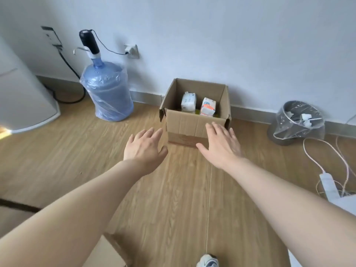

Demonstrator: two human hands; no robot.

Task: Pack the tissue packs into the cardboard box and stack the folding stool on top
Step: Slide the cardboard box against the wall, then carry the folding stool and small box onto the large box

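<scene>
— So, hands first. What posture?

— Both bare forearms reach forward and down from the lower corners. Left hand [144, 144] is palm-down, fingers spread and extended, holding nothing, over the wood-grain plank floor [173, 199] just left of the box's near corner. Right hand [219, 143] likewise flat, fingers splayed, empty; its fingertips overlap the box's front wall in the view. Whether they touch it, cannot tell.

— And the box?

— Open brown cardboard box [194, 124], flaps down or folded away, standing on the floor against the pale wall [231, 35]. Inside, two tissue packs stand upright side by side: a white tissue pack [188, 102] on the left, a white-and-orange tissue pack [208, 106] on the right. Something yellowish shows beneath them, too hidden to identify.

— Surroundings?

— Left of the box, a blue water jug wrapped in clear plastic [107, 91], a black pump [89, 42] on its neck. Right of the box, well apart, a grey bin lined with a clear bag [297, 122]. A white power strip [328, 184] with cords lies near the right edge. A white shoe [208, 261] shows at bottom.
</scene>
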